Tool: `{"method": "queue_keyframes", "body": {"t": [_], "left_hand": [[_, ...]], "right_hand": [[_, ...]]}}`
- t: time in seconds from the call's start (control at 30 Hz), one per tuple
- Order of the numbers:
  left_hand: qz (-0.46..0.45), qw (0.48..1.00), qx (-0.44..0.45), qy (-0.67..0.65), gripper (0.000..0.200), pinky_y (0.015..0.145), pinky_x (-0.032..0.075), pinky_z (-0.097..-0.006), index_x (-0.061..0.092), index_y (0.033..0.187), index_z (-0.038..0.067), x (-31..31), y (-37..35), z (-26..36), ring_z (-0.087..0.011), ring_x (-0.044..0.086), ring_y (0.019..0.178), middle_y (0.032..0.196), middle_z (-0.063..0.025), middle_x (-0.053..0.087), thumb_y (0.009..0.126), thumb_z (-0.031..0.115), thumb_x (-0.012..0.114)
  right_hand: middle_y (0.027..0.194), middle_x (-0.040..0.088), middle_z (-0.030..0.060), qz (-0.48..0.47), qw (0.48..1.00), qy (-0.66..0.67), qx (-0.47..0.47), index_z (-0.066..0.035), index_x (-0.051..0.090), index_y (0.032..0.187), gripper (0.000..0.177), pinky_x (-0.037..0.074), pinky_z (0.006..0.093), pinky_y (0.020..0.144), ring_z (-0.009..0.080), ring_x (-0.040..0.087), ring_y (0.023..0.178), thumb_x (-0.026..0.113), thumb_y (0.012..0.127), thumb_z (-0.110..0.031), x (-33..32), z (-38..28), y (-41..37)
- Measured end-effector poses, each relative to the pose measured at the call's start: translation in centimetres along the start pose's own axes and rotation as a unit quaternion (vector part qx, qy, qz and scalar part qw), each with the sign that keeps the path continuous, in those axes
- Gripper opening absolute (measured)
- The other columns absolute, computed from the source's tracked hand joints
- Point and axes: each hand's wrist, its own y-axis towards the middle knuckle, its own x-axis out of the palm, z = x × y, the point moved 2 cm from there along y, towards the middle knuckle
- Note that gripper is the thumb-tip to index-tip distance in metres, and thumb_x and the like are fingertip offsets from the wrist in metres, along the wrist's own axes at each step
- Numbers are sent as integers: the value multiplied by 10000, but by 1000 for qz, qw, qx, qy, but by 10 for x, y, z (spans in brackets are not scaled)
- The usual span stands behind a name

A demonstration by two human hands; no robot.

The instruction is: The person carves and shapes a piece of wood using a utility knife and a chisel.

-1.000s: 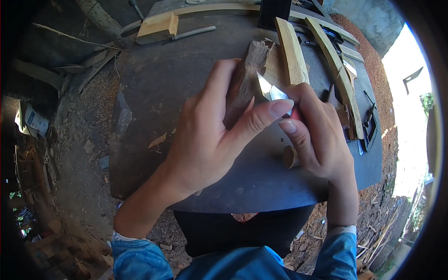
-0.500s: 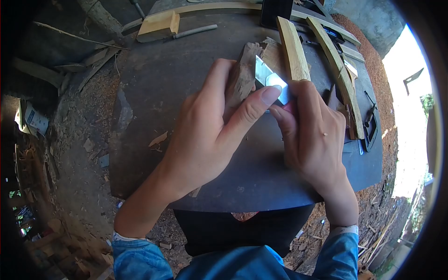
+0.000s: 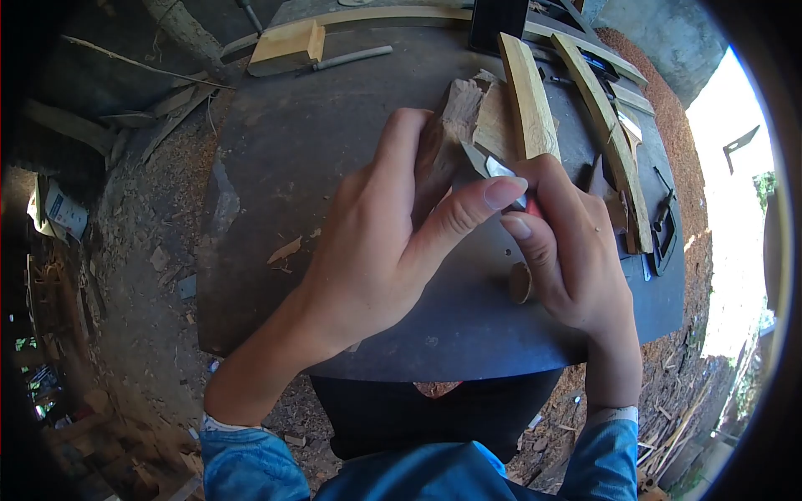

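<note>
A rough brown piece of wood (image 3: pixel 455 117) is held in my left hand (image 3: pixel 376 225), whose fingers wrap round its far side. My left thumb presses on a shiny metal blade (image 3: pixel 499 169) lying against the wood. The blade's lower end sits in my right hand (image 3: pixel 572 242), which is closed round it; a bit of red shows between the fingers. Below the right hand a round wooden end (image 3: pixel 520 282) sticks out, perhaps the tool's handle. My palm hides most of the grip.
On the dark table (image 3: pixel 276 167), a pale wood block (image 3: pixel 286 50) and a grey rod (image 3: pixel 355 57) are at the back left. Long wooden strips (image 3: pixel 528 92) and a black clamp (image 3: pixel 664 221) lie to the right. A wood chip (image 3: pixel 285 250) lies at left.
The blade has tilted and moved slightly down and right, showing less of its bright face. My right hand has turned and shifted down, and the round wooden end has come into view.
</note>
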Motion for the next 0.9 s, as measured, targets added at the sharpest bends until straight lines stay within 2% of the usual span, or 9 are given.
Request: {"method": "queue_keyframes", "body": {"t": [0.13,0.23,0.33,0.43,0.47,0.57,0.77,0.9], "left_hand": [[-2,1000,-26,8,522,769,475,-240,525,1210,-5,-2,-3,4,-76,578,893,954,-48,637,1036,478,621],[3,1000,-8,5,534,772,479,-245,528,1233,-11,-1,-2,0,-80,592,903,972,-60,659,1036,475,623],[6,1000,-13,-4,524,777,486,-251,532,1249,-19,0,-2,0,-89,610,914,981,-68,678,1043,454,622],[-26,996,-69,49,489,779,488,-252,537,1247,-18,-4,-3,9,-97,615,906,987,-65,681,1054,424,618],[-17,997,-51,49,477,779,489,-251,539,1246,-15,-4,-4,8,-98,615,903,991,-63,680,1057,416,616],[1,999,-9,38,455,777,489,-251,542,1243,-6,-2,-3,0,-101,614,895,998,-59,675,1059,403,616],[0,1000,-14,4,463,827,493,-278,516,1303,-19,-3,-2,6,-131,623,947,1047,-91,665,1062,366,608],[16,998,44,31,497,899,489,-307,470,1383,-51,2,-2,4,-161,627,1004,1130,-138,652,1060,306,593]], "right_hand": [[768,567,118,39,992,-120,-14,-11,581,1088,330,477,409,610,322,622,657,618,1017,-332,4,-9,-2],[760,561,100,64,978,-197,-18,-26,586,1079,336,479,394,591,294,625,647,659,989,-342,5,-14,-1],[764,556,88,84,968,-236,-26,-41,586,1065,321,475,375,578,266,623,642,690,970,-329,7,-15,-1],[769,554,81,103,959,-263,-10,-51,584,1052,301,469,365,571,249,619,637,702,964,-313,11,-16,-1],[770,554,79,109,956,-271,0,-53,583,1048,295,467,363,570,245,617,636,704,964,-309,12,-17,-1],[772,558,83,98,963,-251,-8,-43,581,1053,300,469,373,590,267,615,635,671,991,-322,11,-15,1],[770,544,132,27,999,-25,-8,5,580,1098,405,439,401,619,318,585,634,541,1053,-396,5,-1,1],[760,517,142,29,999,-12,15,19,578,1093,467,412,395,619,311,571,646,487,1063,-438,1,-4,0]]}}
